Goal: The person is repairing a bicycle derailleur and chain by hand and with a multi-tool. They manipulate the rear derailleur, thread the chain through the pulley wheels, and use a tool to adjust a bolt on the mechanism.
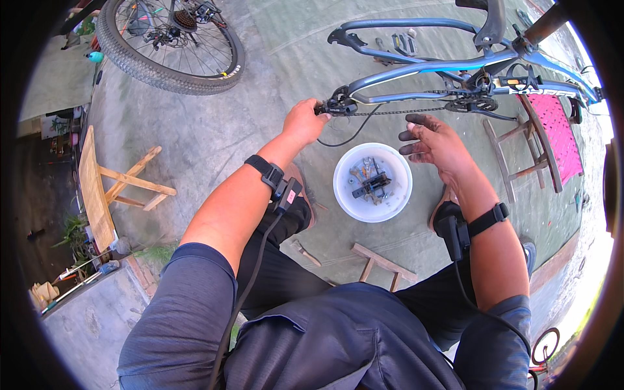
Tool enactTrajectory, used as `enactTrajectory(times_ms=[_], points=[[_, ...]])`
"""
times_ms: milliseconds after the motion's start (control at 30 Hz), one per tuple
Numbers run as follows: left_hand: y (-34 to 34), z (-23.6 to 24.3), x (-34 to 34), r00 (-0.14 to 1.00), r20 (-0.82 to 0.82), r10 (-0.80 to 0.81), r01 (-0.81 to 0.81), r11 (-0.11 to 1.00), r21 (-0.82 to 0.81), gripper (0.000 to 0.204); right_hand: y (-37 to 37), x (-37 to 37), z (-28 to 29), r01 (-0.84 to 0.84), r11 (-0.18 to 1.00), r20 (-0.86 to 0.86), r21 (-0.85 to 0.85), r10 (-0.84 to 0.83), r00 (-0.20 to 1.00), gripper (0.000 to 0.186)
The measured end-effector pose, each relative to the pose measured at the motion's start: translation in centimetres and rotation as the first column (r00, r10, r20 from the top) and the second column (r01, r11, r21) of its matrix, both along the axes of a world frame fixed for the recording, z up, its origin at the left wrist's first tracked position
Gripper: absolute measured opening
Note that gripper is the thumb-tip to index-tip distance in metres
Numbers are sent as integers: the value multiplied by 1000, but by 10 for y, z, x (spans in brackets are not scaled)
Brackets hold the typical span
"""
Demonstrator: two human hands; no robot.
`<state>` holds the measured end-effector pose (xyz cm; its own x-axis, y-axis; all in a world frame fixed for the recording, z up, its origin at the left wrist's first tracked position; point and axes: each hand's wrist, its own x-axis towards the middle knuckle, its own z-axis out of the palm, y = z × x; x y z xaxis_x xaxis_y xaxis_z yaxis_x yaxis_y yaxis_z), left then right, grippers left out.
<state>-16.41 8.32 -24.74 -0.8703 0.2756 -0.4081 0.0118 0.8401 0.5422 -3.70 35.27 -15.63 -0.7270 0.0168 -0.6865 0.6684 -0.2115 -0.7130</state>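
A blue bicycle frame (416, 68) lies across the upper right, its rear wheel off. At its rear end sits the black rear derailleur (341, 104), and my left hand (303, 123) is closed on it, fingertips partly hidden. From there the chain (403, 112) runs right to the crankset (474, 104). Just below the chain my right hand (437, 144) is held open, its fingers apart, blackened with grease and holding nothing. A loop of black cable (348, 141) hangs beneath the derailleur. Between my forearms stands a white bucket (338, 172) with wrenches and dark metal parts inside.
A wheel with a cassette (188, 45) rests at the upper left. Wooden stools stand left (97, 188) and near my knees (383, 262); a pink-topped stool (552, 136) is at right. A hammer (305, 253) lies by my left foot. Pedals (404, 43) lie beyond the frame.
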Motion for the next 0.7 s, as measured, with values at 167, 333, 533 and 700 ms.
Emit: enactTrajectory(times_ms=[167, 333, 533, 700], points=[[-5, -1, 1, 1000, -12, -29, 29, 1000, -2, 38, 1, -1, -1, -5, 1000, -9, 1, 5, 1000, 48], [-10, -2, 4, 999, 43, 3, -2, 1000, -17, 39, 1, -1, 0, -5, 1000, -7, 3, 5, 1000, 49], [-20, -6, 27, 993, -99, -59, 63, 997, 46, 38, 0, -1, 0, -10, 1000, -9, 7, 10, 1000, 50], [-22, -4, 48, 975, -214, -67, 93, 989, 114, 34, -3, -2, -1, -21, 1000, -12, 7, 21, 1000, 49]])
